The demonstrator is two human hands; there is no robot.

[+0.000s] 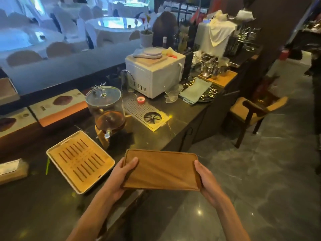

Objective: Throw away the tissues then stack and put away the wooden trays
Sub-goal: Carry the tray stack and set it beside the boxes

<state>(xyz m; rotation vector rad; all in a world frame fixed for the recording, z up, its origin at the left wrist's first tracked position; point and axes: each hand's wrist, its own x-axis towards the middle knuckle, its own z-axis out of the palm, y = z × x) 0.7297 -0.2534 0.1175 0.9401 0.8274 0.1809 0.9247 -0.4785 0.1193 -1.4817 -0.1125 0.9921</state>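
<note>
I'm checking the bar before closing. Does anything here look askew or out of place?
The slatted tray lies skewed on the counter, one corner near the edge. A cloth hangs crumpled over the far appliance. The wooden tray held in both hands looks clean and undamaged.

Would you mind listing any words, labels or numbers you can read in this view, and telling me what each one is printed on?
No text here can be read with confidence.
Flat boxes on the left ledge: small dark print and round emblems, too blurred to read.
Tissue box at the left edge: no legible print.
White microwave: no readable label.
Wooden tray held in the left hand and right hand: no markings.
</note>
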